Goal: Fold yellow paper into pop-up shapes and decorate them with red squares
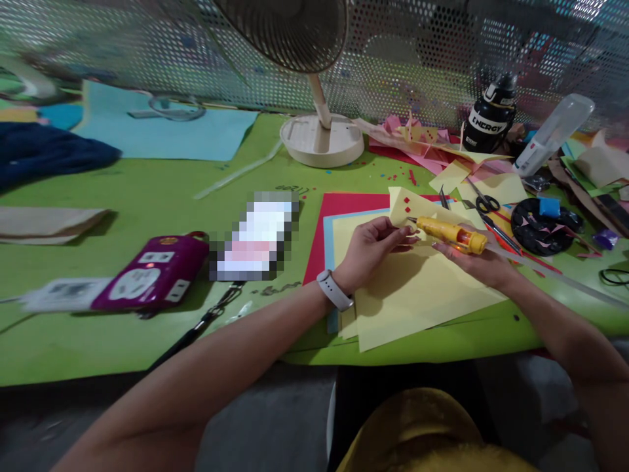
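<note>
My right hand (474,262) is wrapped around a yellow hot glue gun (449,234), whose body glows orange near the grip. Its nozzle points left, close to the fingertips of my left hand (376,246). Those left fingers are pinched together, and whatever lies between them is too small or hidden to make out. Right behind the fingertips, a yellow paper piece (422,200) with two red diamond shapes stands slightly raised. Under both hands lie yellow sheets (393,308), on top of a light blue sheet (330,262) and a red sheet (317,246).
A fan (322,141) stands at the back, with a phone (258,236) and a purple device (152,272) at left. Scissors (487,203), a black dish (533,229), a black bottle (491,121), a clear bottle (555,134) and paper scraps (407,134) crowd the right.
</note>
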The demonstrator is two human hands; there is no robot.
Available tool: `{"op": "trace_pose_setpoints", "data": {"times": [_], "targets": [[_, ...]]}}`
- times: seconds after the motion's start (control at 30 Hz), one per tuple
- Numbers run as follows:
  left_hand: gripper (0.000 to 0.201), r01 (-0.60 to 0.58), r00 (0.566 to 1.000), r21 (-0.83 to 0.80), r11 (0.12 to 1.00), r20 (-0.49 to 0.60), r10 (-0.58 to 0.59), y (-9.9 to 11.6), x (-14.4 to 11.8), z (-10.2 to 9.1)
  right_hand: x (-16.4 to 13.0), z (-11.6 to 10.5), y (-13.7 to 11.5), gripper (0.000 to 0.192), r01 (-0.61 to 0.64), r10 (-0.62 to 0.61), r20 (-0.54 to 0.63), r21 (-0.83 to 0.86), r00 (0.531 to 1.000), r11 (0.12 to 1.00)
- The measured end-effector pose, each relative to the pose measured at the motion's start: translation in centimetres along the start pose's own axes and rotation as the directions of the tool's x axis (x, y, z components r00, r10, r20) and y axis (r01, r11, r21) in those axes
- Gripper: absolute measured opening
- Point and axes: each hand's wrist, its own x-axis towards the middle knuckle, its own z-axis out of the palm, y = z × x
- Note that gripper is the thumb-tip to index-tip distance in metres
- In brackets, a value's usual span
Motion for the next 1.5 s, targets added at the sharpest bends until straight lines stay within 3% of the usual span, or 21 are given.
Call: {"op": "trace_pose_setpoints", "data": {"times": [0.13, 0.27, 0.4, 0.5, 0.6, 0.7, 0.87, 0.97, 1.07, 1.17, 1.3, 1.4, 1.5], "targets": [[0.048, -0.032, 0.999, 0.017, 0.999, -0.018, 0.032, -0.1, 0.0, 0.0, -0.2, -0.2, -0.4, 0.035, 0.004, -0.007, -0.023, -0.115, 1.000, 0.993], [0.048, -0.025, 1.000, 0.012, 1.000, -0.019, 0.025, 0.0, -0.1, -0.1, -0.2, -0.5, 0.3, 0.034, 0.169, -0.178, -0.010, -0.262, 0.984, 0.950], [0.044, 0.016, 1.000, 0.006, 1.000, -0.020, -0.016, 0.3, -0.2, 0.0, 0.0, -1.7, 1.3, 0.018, 0.299, -0.416, -0.127, -0.514, 0.901, 0.804], [0.041, 0.034, 0.999, 0.023, 0.999, -0.038, -0.033, 0.5, -0.2, 0.0, 0.2, -3.7, 1.0, 0.015, 0.184, -0.471, -0.299, -0.650, 0.830, 0.737], [0.039, 0.035, 0.998, 0.027, 0.999, -0.052, -0.034, 0.4, -0.1, -0.1, 0.1, -6.6, 0.8, 0.025, 0.000, -0.416, -0.422, -0.701, 0.806, 0.713], [0.041, 0.042, 0.998, 0.010, 0.999, -0.057, -0.041, 0.2, 0.0, -0.1, -0.2, -9.7, 2.3, 0.029, -0.111, -0.279, -0.421, -0.698, 0.863, 0.707], [0.042, 0.041, 0.997, -0.009, 0.999, -0.072, -0.041, 0.2, 0.1, -0.1, -1.7, -13.6, 9.0, 0.039, -0.195, -0.058, -0.338, -0.667, 0.940, 0.719], [0.038, 0.045, 0.996, -0.017, 0.999, -0.080, -0.046, 0.2, 0.1, -0.2, -2.5, -14.9, 12.4, 0.043, -0.244, 0.067, -0.305, -0.591, 0.950, 0.769], [0.035, 0.045, 0.994, -0.028, 0.999, -0.094, -0.048, 0.2, 0.2, -0.2, -2.9, -16.1, 13.6, 0.048, -0.273, 0.139, -0.295, -0.484, 0.945, 0.831], [0.035, 0.053, 0.993, -0.033, 0.998, -0.101, -0.056, 0.3, 0.2, -0.1, -3.0, -17.0, 12.6, 0.036, -0.207, 0.112, -0.209, -0.512, 0.971, 0.834], [0.032, 0.007, 0.991, -0.060, 0.998, -0.134, -0.015, 0.5, 0.3, -0.2, -2.0, -15.4, 8.6, 0.015, -0.107, -0.036, -0.213, -0.624, 0.976, 0.774], [0.029, -0.074, 0.978, -0.080, 0.994, -0.202, 0.056, 0.7, 0.5, -0.3, 0.2, -11.4, 5.2, 0.015, -0.066, -0.036, -0.162, -0.583, 0.986, 0.810], [0.029, -0.124, 0.964, -0.085, 0.989, -0.247, 0.100, 1.0, 0.6, -0.4, 3.1, -6.7, 3.1, 0.022, -0.073, 0.054, -0.052, -0.548, 0.997, 0.833]]}}
